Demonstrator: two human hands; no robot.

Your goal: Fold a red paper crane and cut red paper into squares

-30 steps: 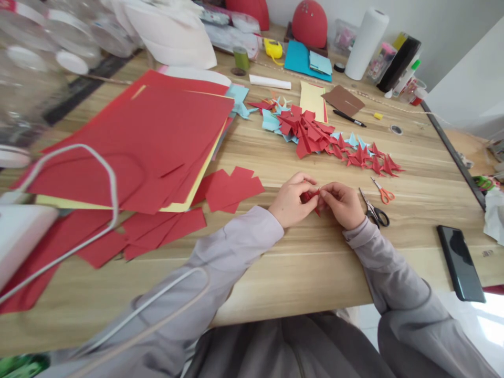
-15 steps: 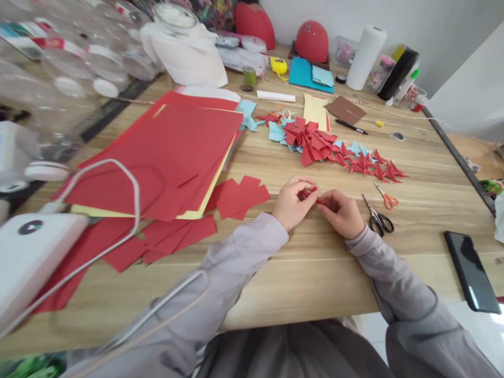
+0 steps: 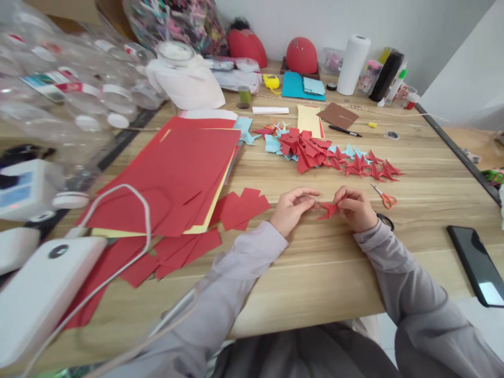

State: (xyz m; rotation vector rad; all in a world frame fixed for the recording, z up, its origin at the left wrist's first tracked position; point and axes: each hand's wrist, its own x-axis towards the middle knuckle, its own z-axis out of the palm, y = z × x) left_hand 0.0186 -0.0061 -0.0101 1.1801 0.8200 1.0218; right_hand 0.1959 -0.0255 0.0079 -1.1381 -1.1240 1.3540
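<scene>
A small folded red paper piece, with pointed ends like a paper crane, hangs between my hands over the wooden table. My right hand pinches its right side between thumb and fingers. Just to the left, my left hand has its fingers stretched out, the tips close to the paper's left end; whether they touch is blurred. Beyond my hands lies a pile of folded red paper pieces with some light blue ones among them. Orange-handled scissors rest right of my right hand, and black scissors are mostly hidden behind that wrist.
Large red sheets are stacked at left, with cut red pieces beside them. A white power bank and its cable lie nearer. Plastic bottles crowd the far left. A phone sits at the right edge.
My hands have moved apart, and the red paper is now exposed in my right hand. The left fingers have straightened. My right wrist now covers most of the black scissors. The view has shifted slightly.
</scene>
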